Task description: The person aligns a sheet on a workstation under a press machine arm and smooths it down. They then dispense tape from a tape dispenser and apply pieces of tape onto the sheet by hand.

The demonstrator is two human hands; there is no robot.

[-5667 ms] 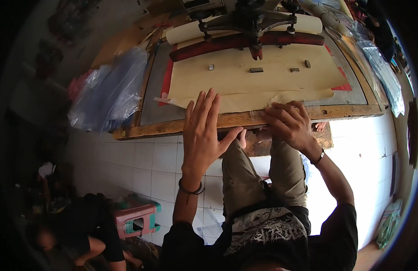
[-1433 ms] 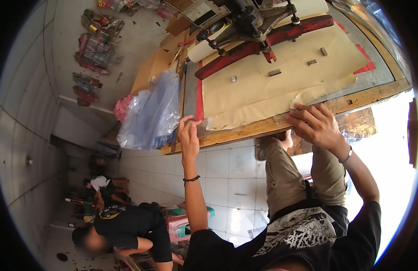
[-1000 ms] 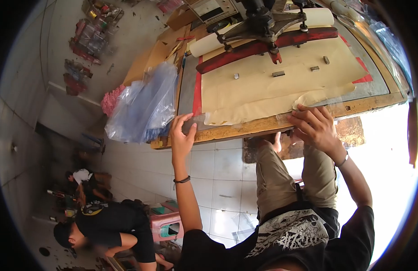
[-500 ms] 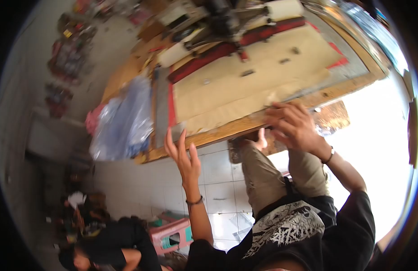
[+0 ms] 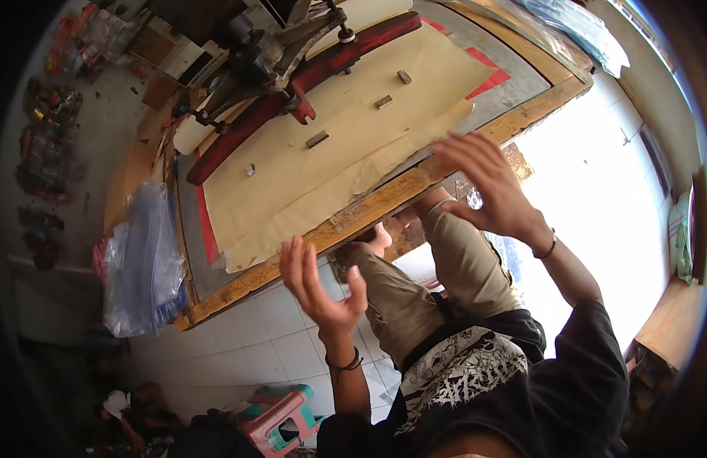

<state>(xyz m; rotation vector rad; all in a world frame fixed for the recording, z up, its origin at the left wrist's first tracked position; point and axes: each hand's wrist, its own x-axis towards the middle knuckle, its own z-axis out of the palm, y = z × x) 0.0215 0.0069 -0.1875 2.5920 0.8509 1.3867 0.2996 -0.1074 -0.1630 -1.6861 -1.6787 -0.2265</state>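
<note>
My left hand (image 5: 323, 294) is raised just off the table's front edge, its fingers apart and nothing in them. My right hand (image 5: 491, 183) hovers by the same edge farther right, fingers stretched out, also holding nothing. Behind them a large tan sheet (image 5: 292, 183), like brown paper, covers most of the work surface, its near edge wrinkled and torn. Small metal blocks (image 5: 317, 140) lie on it. Red material (image 5: 207, 221) shows from under the sheet's edges. Across the sheet's far part stands a dark metal machine (image 5: 258, 61) with a long curved red bar (image 5: 239, 145).
A wooden rim (image 5: 353, 214) frames the table. Clear bluish plastic bags (image 5: 143, 259) hang over its left corner; more plastic (image 5: 574, 27) lies at the far right. A pink and green stool (image 5: 281, 420) stands on the tiled floor, near another person (image 5: 132, 412) at lower left.
The view has turned, so the table sits lower and farther left. My left hand has moved away from the sheet's near-left corner. Both hands stay open.
</note>
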